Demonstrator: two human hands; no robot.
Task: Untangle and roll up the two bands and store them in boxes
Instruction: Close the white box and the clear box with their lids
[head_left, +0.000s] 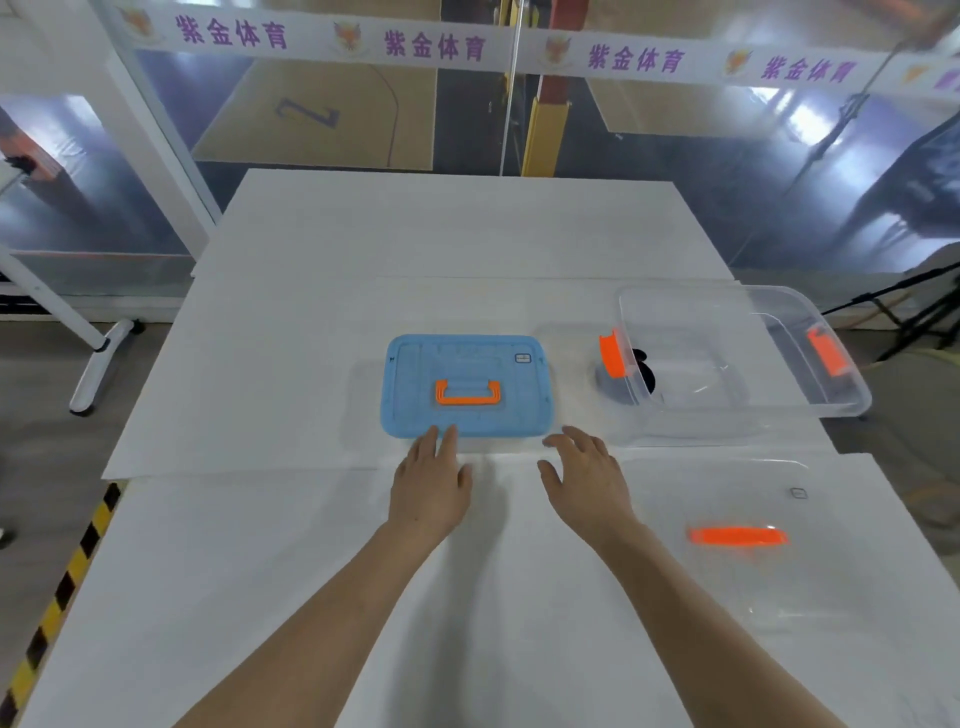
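Observation:
A box closed with a blue lid (465, 384) and an orange handle sits mid-table. My left hand (431, 480) lies flat just in front of it, fingertips touching the lid's near edge. My right hand (584, 475) hovers open beside the box's right corner, holding nothing. To the right stands an open clear box (779, 410) with orange latches, tilted. A dark rolled band (644, 371) shows through its left wall. A clear lid (810, 587) with an orange handle (737, 536) lies at the near right.
White sheets cover the table (311, 338). A black-and-yellow striped edge (62, 587) runs along the near left. A white stand foot (101, 364) rests on the floor to the left. Glass panels stand behind the table.

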